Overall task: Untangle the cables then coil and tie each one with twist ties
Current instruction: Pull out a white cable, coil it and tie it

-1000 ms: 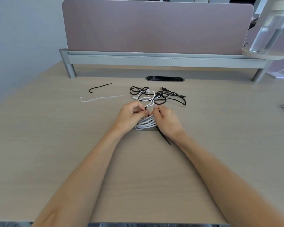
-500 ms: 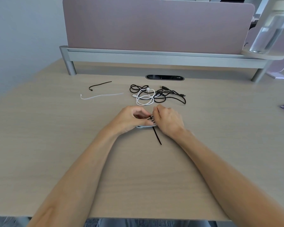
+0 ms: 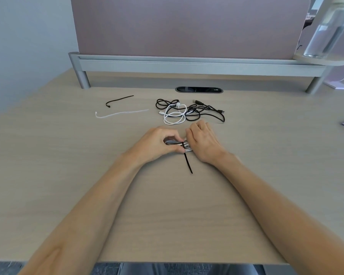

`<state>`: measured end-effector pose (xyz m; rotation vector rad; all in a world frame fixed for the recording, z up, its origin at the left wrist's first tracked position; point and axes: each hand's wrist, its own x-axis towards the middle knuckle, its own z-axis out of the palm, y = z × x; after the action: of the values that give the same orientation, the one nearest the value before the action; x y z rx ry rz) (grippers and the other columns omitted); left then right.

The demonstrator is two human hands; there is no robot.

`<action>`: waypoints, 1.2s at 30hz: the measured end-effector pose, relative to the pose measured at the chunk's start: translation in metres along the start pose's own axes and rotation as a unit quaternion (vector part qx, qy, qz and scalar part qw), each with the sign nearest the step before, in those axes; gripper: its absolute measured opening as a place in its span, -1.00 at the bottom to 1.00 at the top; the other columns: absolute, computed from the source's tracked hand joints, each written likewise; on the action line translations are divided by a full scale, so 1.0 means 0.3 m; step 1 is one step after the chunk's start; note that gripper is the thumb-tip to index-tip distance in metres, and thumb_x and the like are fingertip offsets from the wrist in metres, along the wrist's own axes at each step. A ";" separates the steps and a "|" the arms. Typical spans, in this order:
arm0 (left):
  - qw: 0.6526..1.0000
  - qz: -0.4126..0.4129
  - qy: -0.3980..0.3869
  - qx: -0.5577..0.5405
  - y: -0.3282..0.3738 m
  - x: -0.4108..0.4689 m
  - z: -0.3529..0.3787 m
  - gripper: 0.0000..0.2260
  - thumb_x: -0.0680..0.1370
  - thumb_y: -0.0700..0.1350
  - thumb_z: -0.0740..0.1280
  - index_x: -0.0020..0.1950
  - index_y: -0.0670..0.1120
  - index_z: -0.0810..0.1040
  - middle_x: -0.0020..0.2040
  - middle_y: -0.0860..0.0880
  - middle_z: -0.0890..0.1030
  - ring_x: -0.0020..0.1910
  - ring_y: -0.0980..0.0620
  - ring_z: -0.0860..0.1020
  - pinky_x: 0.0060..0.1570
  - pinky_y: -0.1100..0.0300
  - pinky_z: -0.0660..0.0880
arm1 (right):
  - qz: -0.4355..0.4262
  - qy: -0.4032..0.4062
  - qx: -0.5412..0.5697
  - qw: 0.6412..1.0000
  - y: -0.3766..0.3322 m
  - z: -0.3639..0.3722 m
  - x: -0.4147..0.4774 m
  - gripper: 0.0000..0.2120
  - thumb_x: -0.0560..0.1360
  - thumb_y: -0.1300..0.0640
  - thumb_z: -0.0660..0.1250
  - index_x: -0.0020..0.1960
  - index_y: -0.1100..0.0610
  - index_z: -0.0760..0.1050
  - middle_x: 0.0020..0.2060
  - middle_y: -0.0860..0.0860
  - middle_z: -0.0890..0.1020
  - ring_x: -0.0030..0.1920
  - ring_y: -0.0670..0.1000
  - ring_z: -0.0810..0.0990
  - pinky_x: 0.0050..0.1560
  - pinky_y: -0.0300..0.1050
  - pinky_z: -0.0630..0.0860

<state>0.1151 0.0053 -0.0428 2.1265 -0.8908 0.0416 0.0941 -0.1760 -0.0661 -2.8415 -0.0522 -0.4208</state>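
A coiled white cable (image 3: 187, 147) lies on the desk between my hands, mostly hidden by them. A black twist tie (image 3: 187, 162) crosses the coil and its loose end points toward me. My left hand (image 3: 157, 143) pinches the coil and the tie with thumb and curled fingers. My right hand (image 3: 204, 142) grips the coil's right side, fingers bent over it. Behind my hands a black cable (image 3: 205, 113) and a thin white cable (image 3: 174, 116) lie tangled together.
A spare black twist tie (image 3: 118, 100) and a white twist tie (image 3: 120, 113) lie at the back left. A grey shelf rail (image 3: 187, 65) and a partition close the back. A clear water bottle (image 3: 326, 30) stands on the right shelf. A cable slot (image 3: 199, 89) sits behind the cables.
Both hands have lowered the coil flat onto the desk. The tie's loose end has swung from pointing right toward pointing straight at me.
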 end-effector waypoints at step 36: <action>0.983 0.083 0.047 0.158 -0.022 0.026 0.005 -0.93 0.52 -0.09 0.39 -0.01 -0.03 0.62 -0.10 0.08 0.62 -0.03 0.06 0.51 -0.08 0.15 0.44 | -0.128 -0.152 0.287 0.937 0.018 -0.166 -0.161 -0.75 0.43 0.26 0.43 0.07 0.06 0.67 -0.04 0.09 0.54 -0.08 0.00 0.52 -0.02 -0.23 0.44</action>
<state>0.1244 0.0025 -0.0458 2.3113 -1.0591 0.3893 0.0343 -0.1944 -0.0357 -2.2909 -0.5209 0.0033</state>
